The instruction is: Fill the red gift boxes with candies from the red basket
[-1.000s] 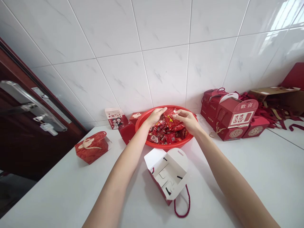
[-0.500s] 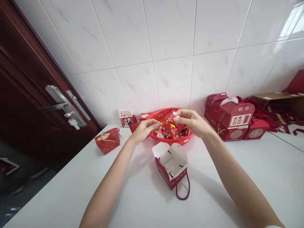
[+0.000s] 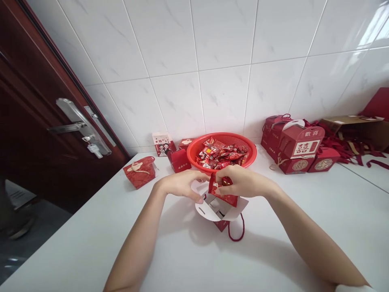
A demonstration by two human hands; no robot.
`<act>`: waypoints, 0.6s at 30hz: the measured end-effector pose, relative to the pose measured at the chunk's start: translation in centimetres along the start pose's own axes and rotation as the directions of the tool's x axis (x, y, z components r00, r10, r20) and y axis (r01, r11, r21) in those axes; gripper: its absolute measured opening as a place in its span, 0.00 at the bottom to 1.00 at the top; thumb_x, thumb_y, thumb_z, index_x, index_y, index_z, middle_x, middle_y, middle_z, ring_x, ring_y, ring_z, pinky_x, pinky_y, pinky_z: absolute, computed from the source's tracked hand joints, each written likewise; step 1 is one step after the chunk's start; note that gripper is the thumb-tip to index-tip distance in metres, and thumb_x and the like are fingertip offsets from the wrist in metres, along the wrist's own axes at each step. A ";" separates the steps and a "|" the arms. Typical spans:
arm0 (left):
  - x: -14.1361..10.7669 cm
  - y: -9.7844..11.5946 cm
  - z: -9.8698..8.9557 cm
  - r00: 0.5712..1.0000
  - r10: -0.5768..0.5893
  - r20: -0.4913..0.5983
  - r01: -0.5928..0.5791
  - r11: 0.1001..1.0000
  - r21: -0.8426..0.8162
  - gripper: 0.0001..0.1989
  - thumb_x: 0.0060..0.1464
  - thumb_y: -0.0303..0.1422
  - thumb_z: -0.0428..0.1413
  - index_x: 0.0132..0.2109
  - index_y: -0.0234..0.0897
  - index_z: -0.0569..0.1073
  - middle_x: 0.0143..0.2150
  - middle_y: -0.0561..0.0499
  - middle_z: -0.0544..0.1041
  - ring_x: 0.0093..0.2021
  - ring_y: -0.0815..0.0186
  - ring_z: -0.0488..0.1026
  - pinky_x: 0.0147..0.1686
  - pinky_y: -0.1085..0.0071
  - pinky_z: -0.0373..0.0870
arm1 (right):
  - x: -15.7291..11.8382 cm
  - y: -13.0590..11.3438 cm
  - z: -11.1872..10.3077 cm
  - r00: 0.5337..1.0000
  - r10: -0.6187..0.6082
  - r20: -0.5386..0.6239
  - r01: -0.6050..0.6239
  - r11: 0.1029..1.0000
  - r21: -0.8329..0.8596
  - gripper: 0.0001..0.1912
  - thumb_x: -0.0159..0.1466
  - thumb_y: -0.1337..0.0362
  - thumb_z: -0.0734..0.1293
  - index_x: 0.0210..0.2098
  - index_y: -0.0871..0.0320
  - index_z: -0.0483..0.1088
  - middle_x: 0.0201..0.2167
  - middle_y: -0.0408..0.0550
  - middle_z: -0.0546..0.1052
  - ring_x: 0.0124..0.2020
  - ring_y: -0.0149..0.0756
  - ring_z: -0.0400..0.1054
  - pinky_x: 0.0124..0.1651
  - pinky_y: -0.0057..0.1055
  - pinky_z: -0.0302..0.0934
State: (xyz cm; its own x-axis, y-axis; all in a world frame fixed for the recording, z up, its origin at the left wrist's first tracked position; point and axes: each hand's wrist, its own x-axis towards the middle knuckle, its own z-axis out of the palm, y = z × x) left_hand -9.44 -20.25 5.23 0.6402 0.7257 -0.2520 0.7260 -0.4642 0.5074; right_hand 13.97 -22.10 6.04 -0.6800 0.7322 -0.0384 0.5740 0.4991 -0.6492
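Observation:
My right hand (image 3: pixel 240 181) pinches a shiny red wrapped candy packet (image 3: pixel 230 199) over the mouth of a small red gift box (image 3: pixel 221 225). The box stands on the table with its top spread, white inside, and a dark red cord handle (image 3: pixel 243 231) hanging at its right. At the box's left side, my left hand (image 3: pixel 184 184) is curled at the rim, its thumb on a white flap (image 3: pixel 206 212); part of its grip is hidden. Just behind the hands sits a red plastic basket (image 3: pixel 253 157) holding many red candy packets (image 3: pixel 209 152).
Small red boxes stand at the left, including one with a bow (image 3: pixel 139 172) and an open one (image 3: pixel 180 161). Stacked red gift boxes (image 3: pixel 304 144) and dark red ribbons (image 3: pixel 337 148) are at the right. A tiled wall (image 3: pixel 225 97) backs the white table (image 3: pixel 188 259); a door (image 3: pixel 33 93) is left.
Both hands have come back from the basket to the gift box. My right hand has brought a candy packet over it. The near flap now leans outward under my left thumb.

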 end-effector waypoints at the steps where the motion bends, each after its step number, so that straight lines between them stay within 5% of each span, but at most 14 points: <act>1: 0.0 -0.2 0.1 1.000 0.009 0.020 -0.009 1.000 -0.010 0.33 0.45 0.39 0.66 0.60 0.44 0.72 0.62 0.47 0.72 0.59 0.54 0.69 0.56 0.66 0.64 | 0.0 0.0 0.1 1.000 0.018 0.011 -0.018 1.000 -0.002 0.04 0.59 0.66 0.67 0.27 0.58 0.70 0.25 0.41 0.74 0.26 0.29 0.64 0.26 0.26 0.52; 8: -0.1 0.2 0.3 1.000 0.006 0.016 -0.006 0.999 -0.034 0.31 0.45 0.36 0.66 0.58 0.44 0.73 0.59 0.50 0.74 0.58 0.56 0.70 0.53 0.69 0.65 | -0.2 0.1 -0.1 0.997 -0.028 -0.076 0.021 0.996 -0.085 0.07 0.59 0.74 0.64 0.31 0.58 0.73 0.30 0.44 0.78 0.28 0.30 0.67 0.29 0.25 0.55; 13: -0.2 0.6 0.3 0.998 0.064 0.026 -0.063 0.998 -0.028 0.23 0.47 0.36 0.65 0.52 0.42 0.76 0.52 0.51 0.77 0.53 0.58 0.72 0.52 0.70 0.65 | -0.6 -0.3 0.0 0.996 -0.089 0.009 0.089 0.994 -0.063 0.12 0.60 0.76 0.63 0.36 0.57 0.75 0.35 0.44 0.79 0.32 0.31 0.69 0.32 0.25 0.58; 18: -0.3 0.5 0.3 0.998 0.044 0.035 -0.044 0.999 0.004 0.31 0.47 0.37 0.65 0.59 0.45 0.72 0.60 0.50 0.74 0.57 0.57 0.70 0.54 0.69 0.65 | -0.1 -0.5 0.8 0.998 0.009 0.066 -0.001 0.993 -0.116 0.12 0.59 0.76 0.62 0.35 0.58 0.75 0.34 0.45 0.79 0.31 0.31 0.68 0.30 0.25 0.56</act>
State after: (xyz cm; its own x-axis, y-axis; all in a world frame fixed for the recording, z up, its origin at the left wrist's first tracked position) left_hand -9.21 -20.88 5.30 0.6801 0.6861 -0.2583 0.6980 -0.4981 0.5145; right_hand 13.38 -22.75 5.79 -0.7036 0.7043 -0.0941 0.6237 0.5486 -0.5568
